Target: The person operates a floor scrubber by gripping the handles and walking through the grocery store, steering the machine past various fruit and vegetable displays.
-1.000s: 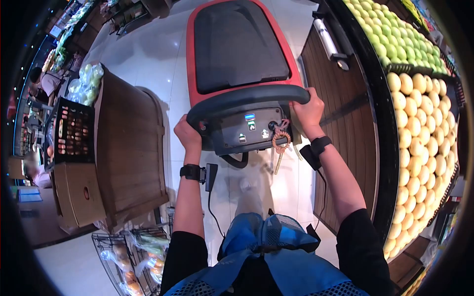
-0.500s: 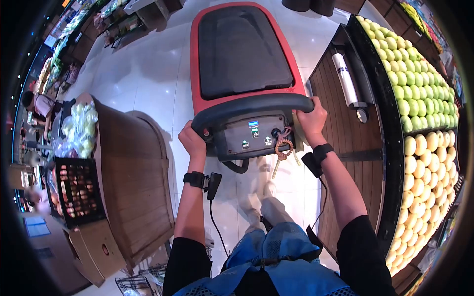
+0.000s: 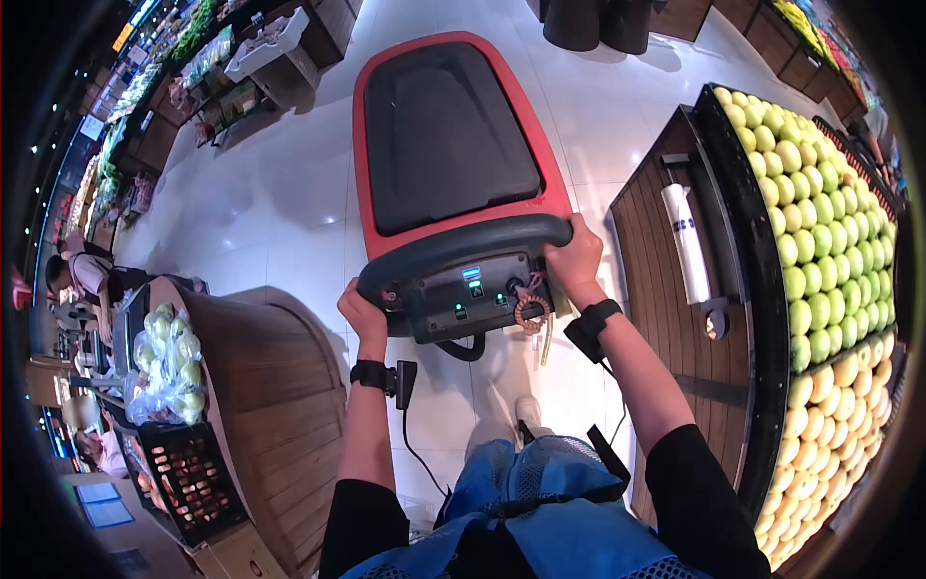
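A red floor scrubber (image 3: 363, 164) with a large dark lid (image 3: 446, 135) stands directly in front of me. My left hand (image 3: 363, 311) is closed round the left end of its curved black handlebar (image 3: 463, 238). Round the right end, my right hand (image 3: 576, 259) is wrapped as well. Between them lies the control panel (image 3: 434, 307), with a small lit display and green lights. A coiled cord (image 3: 531, 311) hangs from the panel's right side. Below the panel a black hose loop (image 3: 465, 350) shows.
On the right is a fruit stand with green fruit (image 3: 825, 261) and yellowish fruit (image 3: 820, 454); a white roll (image 3: 687, 246) hangs on its side. A wooden display (image 3: 270, 386) with bagged fruit (image 3: 166, 362) stands left, a person (image 3: 87, 275) beside it. Dark round bins (image 3: 572, 24) stand ahead.
The stands on both sides have slid downward in view as I and the scrubber move forward. The scrubber sits slightly lower and further left in view. Both hands keep their hold.
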`<action>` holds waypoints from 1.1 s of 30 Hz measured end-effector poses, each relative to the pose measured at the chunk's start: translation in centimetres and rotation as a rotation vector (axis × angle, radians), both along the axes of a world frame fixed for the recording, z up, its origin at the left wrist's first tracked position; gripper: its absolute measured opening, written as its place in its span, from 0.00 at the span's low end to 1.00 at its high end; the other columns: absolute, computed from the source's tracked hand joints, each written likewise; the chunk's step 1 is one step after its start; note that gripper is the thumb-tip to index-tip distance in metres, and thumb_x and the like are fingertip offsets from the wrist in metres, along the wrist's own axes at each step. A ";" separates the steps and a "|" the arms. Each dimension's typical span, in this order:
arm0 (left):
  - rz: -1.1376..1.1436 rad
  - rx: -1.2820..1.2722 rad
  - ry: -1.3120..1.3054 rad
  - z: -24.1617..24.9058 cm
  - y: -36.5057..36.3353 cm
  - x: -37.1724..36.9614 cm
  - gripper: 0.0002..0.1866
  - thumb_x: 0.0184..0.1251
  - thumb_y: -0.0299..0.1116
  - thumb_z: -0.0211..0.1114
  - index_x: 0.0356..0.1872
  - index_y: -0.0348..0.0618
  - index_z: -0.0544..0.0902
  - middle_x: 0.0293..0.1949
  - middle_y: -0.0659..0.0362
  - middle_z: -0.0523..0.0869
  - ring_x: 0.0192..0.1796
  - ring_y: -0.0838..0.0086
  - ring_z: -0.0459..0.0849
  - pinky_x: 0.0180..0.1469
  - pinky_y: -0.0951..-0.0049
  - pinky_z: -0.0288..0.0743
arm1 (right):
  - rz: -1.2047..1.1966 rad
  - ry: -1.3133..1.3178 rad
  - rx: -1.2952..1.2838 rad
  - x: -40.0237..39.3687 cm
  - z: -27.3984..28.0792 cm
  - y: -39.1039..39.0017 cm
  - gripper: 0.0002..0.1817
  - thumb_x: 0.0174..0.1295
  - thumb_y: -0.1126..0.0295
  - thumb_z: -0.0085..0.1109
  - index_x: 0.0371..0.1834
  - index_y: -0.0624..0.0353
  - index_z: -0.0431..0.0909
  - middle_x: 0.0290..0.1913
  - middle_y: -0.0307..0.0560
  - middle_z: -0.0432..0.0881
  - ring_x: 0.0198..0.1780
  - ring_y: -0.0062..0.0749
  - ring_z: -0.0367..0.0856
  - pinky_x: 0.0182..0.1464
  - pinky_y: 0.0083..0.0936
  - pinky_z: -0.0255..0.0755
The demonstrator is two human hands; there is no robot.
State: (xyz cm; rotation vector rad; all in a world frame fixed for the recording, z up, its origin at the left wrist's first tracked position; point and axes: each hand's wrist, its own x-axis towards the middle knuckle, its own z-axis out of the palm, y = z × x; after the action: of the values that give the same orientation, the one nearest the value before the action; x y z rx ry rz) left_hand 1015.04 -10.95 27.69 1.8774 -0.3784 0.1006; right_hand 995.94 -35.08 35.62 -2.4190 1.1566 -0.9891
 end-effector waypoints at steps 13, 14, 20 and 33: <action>-0.133 -0.067 0.160 0.4 -13.5 17.6 0.20 0.58 0.36 0.40 0.28 0.29 0.77 0.21 0.45 0.79 0.26 0.53 0.77 0.34 0.63 0.69 | -0.064 -0.001 -0.002 17.1 -1.4 -12.7 0.17 0.34 0.67 0.65 0.30 0.56 0.73 0.22 0.52 0.78 0.27 0.48 0.78 0.31 0.36 0.73; -0.136 -0.066 0.162 0.4 -14.5 19.0 0.20 0.58 0.36 0.40 0.28 0.29 0.77 0.21 0.45 0.79 0.26 0.53 0.77 0.34 0.63 0.69 | -0.066 0.001 -0.001 18.3 -1.5 -13.6 0.17 0.34 0.67 0.65 0.30 0.56 0.73 0.22 0.52 0.78 0.27 0.48 0.78 0.31 0.36 0.73; -0.146 0.034 -0.064 -2.4 -20.5 29.3 0.17 0.57 0.34 0.44 0.26 0.31 0.78 0.20 0.46 0.79 0.25 0.55 0.78 0.31 0.65 0.69 | -0.104 -0.023 -0.053 27.3 -2.8 -19.2 0.17 0.37 0.65 0.67 0.29 0.57 0.73 0.23 0.52 0.78 0.28 0.48 0.79 0.31 0.34 0.73; -0.107 -0.108 -0.122 -2.9 -34.1 48.0 0.16 0.59 0.36 0.45 0.26 0.34 0.78 0.16 0.53 0.78 0.21 0.62 0.79 0.28 0.68 0.70 | -0.215 0.024 -0.060 45.8 -3.9 -30.7 0.18 0.37 0.62 0.68 0.30 0.57 0.73 0.25 0.51 0.79 0.30 0.48 0.79 0.33 0.35 0.72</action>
State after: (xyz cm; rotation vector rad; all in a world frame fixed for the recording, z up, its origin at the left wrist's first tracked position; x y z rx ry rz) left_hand 1063.03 -45.06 24.75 1.7459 -0.5457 0.1604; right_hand 1041.74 -65.78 31.76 -2.3951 1.4396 -1.0741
